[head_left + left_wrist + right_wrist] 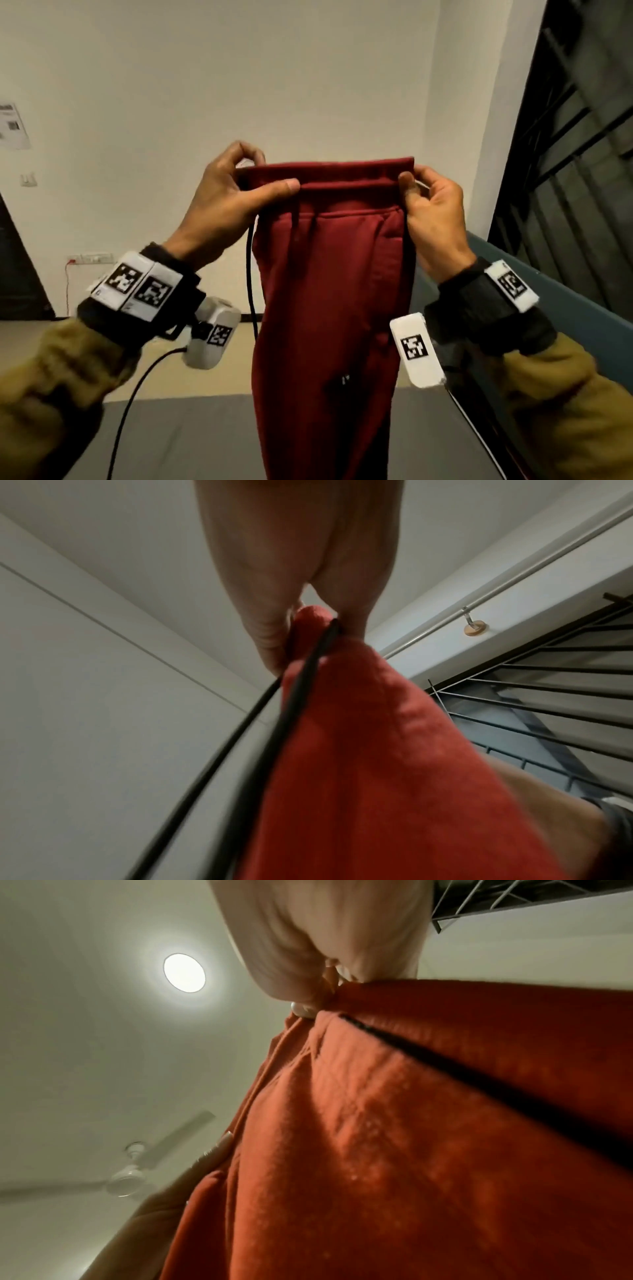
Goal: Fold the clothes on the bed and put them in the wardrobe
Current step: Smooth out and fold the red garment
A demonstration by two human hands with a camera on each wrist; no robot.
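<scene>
Red trousers (330, 291) hang in the air above the grey bed (191, 435), held up by the waistband, legs dropping straight down out of the bottom of the head view.

Left hand (226, 198): thumb laid across the front of the waistband, fingers curled behind its left corner. Pinching grip, fabric between thumb and fingers.

Right hand (433, 212): same on the right corner, thumb on front, fingers curled behind. Both hands narrow, both holding the trousers.

Head view only: waistband stretched flat between the two hands, a pocket seam below it, black cord (250, 274) dangling under the left hand. Also a wall socket strip (89, 258), a paper sheet (13, 125) on the wall at left, and a dark window grille (582, 137) on the right.

Left wrist view: looks up the fabric (359, 750) to the fingers (270, 615) clamped on the bunched corner; the cord (240, 737) shows here as two black strands coming out at the grip. A curtain rod (479, 599) and the grille (548, 696) sit behind. Blurred.

Right wrist view: fabric (394, 1150) fills the lower right, fingers (291, 961) closed on its top edge. Only this view shows the ceiling: a round lit lamp (184, 972) and a ceiling fan (130, 1172). A dark strip runs across the cloth; cannot tell whether it is cord or a seam.
</scene>
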